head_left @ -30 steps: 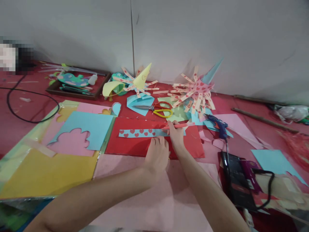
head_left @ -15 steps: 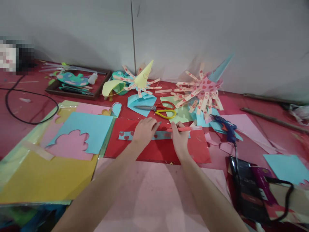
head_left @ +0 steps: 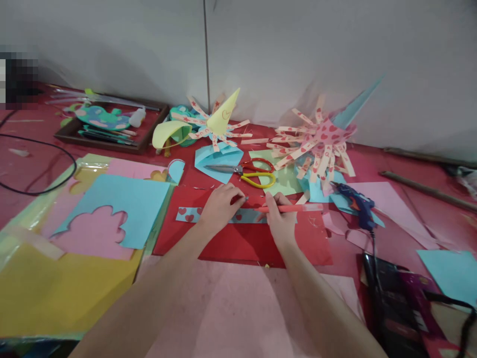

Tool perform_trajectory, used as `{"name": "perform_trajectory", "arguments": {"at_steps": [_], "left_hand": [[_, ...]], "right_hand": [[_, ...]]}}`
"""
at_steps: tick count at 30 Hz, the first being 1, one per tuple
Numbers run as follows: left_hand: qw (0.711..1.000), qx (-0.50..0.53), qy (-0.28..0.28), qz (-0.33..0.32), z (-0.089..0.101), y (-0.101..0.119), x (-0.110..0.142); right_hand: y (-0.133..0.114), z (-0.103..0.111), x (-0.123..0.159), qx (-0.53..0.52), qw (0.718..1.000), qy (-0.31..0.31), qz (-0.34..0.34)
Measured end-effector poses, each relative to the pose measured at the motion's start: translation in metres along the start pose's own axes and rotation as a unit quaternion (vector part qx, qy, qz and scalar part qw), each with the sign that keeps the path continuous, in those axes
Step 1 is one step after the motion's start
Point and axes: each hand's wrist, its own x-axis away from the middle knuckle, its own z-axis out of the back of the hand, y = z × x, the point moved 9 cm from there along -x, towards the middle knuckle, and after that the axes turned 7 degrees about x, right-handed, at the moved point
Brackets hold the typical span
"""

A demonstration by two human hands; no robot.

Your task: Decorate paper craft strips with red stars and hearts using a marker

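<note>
My right hand [head_left: 280, 219] is closed around a red marker [head_left: 298, 208], its tip low over the right part of a light blue paper strip [head_left: 194, 214] printed or drawn with red hearts. Across the strip's middle lies my left hand [head_left: 219, 206], fingers bent and the thumb apart from them; a small dark spot shows at the thumb tip, too small to name. It hides some of the hearts. Under the strip is a red board [head_left: 231, 246]. Just beyond my hands, scissors [head_left: 257, 171] with red and yellow handles rest partly on blue paper.
Paper decorations with cones, one yellow [head_left: 223, 117] and one blue [head_left: 357, 104], stand by the wall. To the right are a glue gun [head_left: 357, 204] and a black box-like device [head_left: 395, 303]. Cut paper sheets [head_left: 145, 209] lie left, below a brown tray [head_left: 145, 141].
My left hand has moved from below the strip onto its middle. The marker in my right hand has shifted slightly right and now lies flatter. The view has moved a little.
</note>
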Motion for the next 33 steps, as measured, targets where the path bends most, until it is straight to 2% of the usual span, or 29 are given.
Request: {"name": "perform_trajectory", "arguments": {"at_steps": [5, 11, 15, 18, 21, 25, 29, 33], "left_hand": [[0.998, 0.018, -0.052, 0.003, 0.001, 0.002, -0.002], [0.997, 0.023, -0.077, -0.011, -0.001, -0.001, -0.001], [0.996, -0.009, -0.083, -0.035, -0.004, -0.003, 0.002], [0.995, -0.026, -0.092, -0.017, -0.006, -0.007, 0.003], [0.995, -0.032, -0.096, 0.000, -0.006, -0.009, 0.003], [0.995, -0.042, -0.090, 0.008, -0.007, -0.009, 0.002], [0.995, -0.054, -0.087, 0.013, -0.009, -0.010, 0.003], [0.995, -0.055, -0.088, 0.009, -0.010, -0.010, 0.003]], "right_hand": [[0.000, -0.008, 0.002, 0.006, 1.000, -0.027, -0.014], [0.006, -0.011, -0.002, 0.006, 0.999, -0.024, -0.047], [0.006, -0.007, -0.002, 0.033, 0.999, -0.005, -0.038], [-0.002, 0.001, 0.002, 0.088, 0.996, 0.030, -0.001], [-0.009, 0.003, 0.008, 0.100, 0.994, 0.047, 0.024], [-0.003, -0.006, 0.011, 0.088, 0.996, 0.013, -0.007], [0.002, -0.007, 0.008, 0.059, 0.997, 0.014, -0.044], [-0.001, -0.008, 0.006, 0.058, 0.997, 0.003, -0.042]]}}
